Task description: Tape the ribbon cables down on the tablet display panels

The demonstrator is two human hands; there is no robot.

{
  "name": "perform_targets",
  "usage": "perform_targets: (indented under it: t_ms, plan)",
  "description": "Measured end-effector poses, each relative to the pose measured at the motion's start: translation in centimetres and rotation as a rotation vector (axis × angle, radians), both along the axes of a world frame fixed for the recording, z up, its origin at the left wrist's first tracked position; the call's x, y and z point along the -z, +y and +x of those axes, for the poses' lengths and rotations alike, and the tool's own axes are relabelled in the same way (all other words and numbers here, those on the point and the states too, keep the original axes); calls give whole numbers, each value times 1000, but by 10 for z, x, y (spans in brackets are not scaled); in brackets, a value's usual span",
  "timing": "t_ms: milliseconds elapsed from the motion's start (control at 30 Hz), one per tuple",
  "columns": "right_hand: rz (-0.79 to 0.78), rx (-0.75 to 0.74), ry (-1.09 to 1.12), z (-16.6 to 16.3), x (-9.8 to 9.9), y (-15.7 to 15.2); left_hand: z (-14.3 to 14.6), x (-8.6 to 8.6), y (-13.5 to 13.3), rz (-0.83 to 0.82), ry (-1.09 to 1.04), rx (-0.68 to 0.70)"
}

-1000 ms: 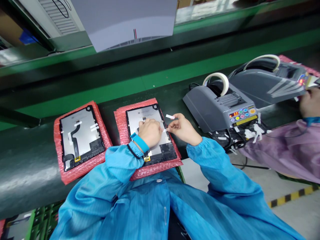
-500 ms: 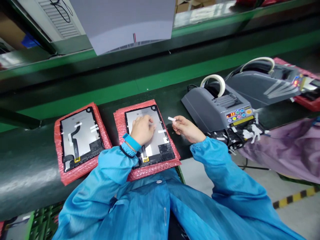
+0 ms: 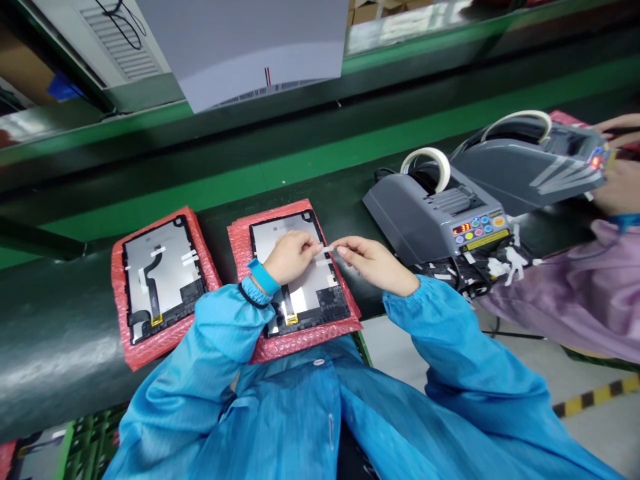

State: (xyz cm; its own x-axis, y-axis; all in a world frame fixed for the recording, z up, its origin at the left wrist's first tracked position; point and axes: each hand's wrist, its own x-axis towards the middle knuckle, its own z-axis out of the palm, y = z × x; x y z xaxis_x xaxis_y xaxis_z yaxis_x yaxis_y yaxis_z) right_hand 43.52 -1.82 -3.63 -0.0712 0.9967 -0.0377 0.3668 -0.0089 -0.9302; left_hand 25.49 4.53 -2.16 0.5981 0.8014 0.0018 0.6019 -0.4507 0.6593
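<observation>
Over the upper right part of a tablet screen panel (image 3: 306, 303), my left hand (image 3: 289, 257) and my right hand (image 3: 375, 261) meet fingertip to fingertip. Between them is a short white strip of tape (image 3: 327, 249). My right thumb and forefinger pinch its right end; my left thumb and forefinger close on its left end. The panel lies back side up on red bubble wrap (image 3: 320, 331), with white tape pieces on its right side and a dark flex cable partly hidden under my left hand.
A second panel (image 3: 167, 280) with taped cable lies on red wrap to the left. To the right stand a grey tape dispenser (image 3: 435, 217) and another dispenser (image 3: 540, 160). A co-worker's hand (image 3: 625, 180) reaches in at the far right. Tape scraps (image 3: 500, 267) hang at the near dispenser.
My right hand has brought the tape strip left over the panel's edge. My left hand has shifted right, its fingertips now at the strip. A co-worker's hand has appeared at the far dispenser.
</observation>
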Motion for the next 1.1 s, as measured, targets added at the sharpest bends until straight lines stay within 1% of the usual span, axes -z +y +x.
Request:
perform_targets:
  t_ms: [100, 200, 267, 333, 433, 567, 667, 867, 1100]
  plan:
    - [22, 90, 2, 1, 0, 2, -1, 3, 1, -52, -60, -10]
    - [19, 62, 19, -1, 1, 4, -1, 3, 1, -88, -93, -6]
    - [19, 45, -13, -4, 2, 7, -1, 4, 1, -89, -82, -4]
    - [26, 39, -66, -7, 4, 10, -1, 5, 2, -75, -38, -4]
    - [32, 36, -138, -9, 8, 15, 2, 7, 3, -38, 93, -20]
    - [16, 45, -210, -11, 17, 21, 7, 9, 0, 47, 289, -51]
    - [2, 26, -233, -11, 24, 22, 9, 8, -3, 94, 378, -46]
    - [10, -3, -251, -9, 28, 21, 9, 7, -6, 131, 443, 1]
    - [1, 1, -249, -9, 28, 21, 9, 7, -8, 166, 448, 22]
